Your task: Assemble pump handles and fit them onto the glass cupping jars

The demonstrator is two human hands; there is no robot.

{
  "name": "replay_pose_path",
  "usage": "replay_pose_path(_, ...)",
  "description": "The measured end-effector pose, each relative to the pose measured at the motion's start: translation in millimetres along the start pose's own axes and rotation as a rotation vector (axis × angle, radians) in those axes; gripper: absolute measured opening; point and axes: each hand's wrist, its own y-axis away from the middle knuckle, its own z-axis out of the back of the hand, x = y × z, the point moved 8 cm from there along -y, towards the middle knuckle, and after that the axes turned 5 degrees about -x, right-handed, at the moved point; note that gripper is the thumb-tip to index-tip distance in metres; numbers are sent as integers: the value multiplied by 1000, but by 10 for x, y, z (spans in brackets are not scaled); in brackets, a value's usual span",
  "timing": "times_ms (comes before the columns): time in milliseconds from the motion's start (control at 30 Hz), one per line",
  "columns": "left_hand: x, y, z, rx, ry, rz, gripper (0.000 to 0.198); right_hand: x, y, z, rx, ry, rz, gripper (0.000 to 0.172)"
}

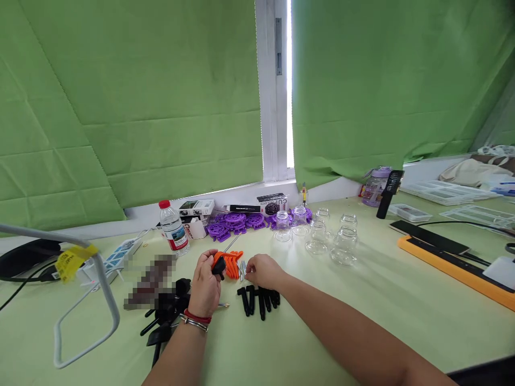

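Left fingers (206, 263) grip rounded black piece (219, 266); right fingers (251, 264) at shiny rods (242, 269), grip unclear.

Left hand (207, 283) curled; right hand (264, 271) palm-down, nearby.

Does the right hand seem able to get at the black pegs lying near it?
Probably yes: the black pegs lie just on the near side of the right hand, and nothing visible stands between.

From my head, the single camera looks forward and down at my fingers (251, 265), fairly near, across the desk (257, 354) toward the green curtains (161, 96) beyond.
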Motion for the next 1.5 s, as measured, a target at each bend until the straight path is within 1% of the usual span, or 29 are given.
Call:
replay_pose_path(167,-46,-14,26,-34,-34,-46,25,85,-93,-148,9,101,-103,16)
replay_pose_path(267,-46,-18,40,-52,-41,-46,25,64,-102,-204,1,129,-154,18)
replay_pose_path(433,-44,1,15,-35,-69,-35,23,5,-78,-224,-4,105,-199,20)
replay_pose_path(567,-34,-4,44,-50,-101,-42,23,-14,-53,-125,-22,38,-227,14)
replay_pose_path(633,-23,-13,54,-49,-114,-49,25,-35,-44,-22,-36,-13,-231,10)
replay_pose_path(700,-16,-13,39,-30,-120,-56,28,-78,-31,125,-56,-77,-220,7)
replay_pose_path(800,9,14,-23,20,-117,-35,32,-204,27,419,-115,-176,-187,6)
replay_pose_path(900,50,76,-107,71,-120,-1,36,-385,146,708,-195,-307,-170,8)
replay_pose_path(967,87,134,-180,131,-132,14,40,-490,246,882,-304,-569,-148,6)
replay_pose_path(1033,132,201,-266,212,-141,28,42,-551,341,999,-396,-782,-114,11)
replay_pose_path(1067,153,235,-307,251,-138,36,41,-556,380,1037,-430,-847,-91,15)
replay_pose_path(1167,216,328,-407,327,-107,78,39,-471,466,1103,-504,-905,7,22)
replay_pose_path(1267,286,425,-523,411,-54,166,40,-302,529,1087,-518,-880,114,19)
replay_pose_path(1367,349,536,-636,498,20,261,38,-173,605,1014,-501,-918,141,16)
replay_pose_path(1500,424,692,-741,593,92,353,35,-35,722,959,-502,-964,160,17)
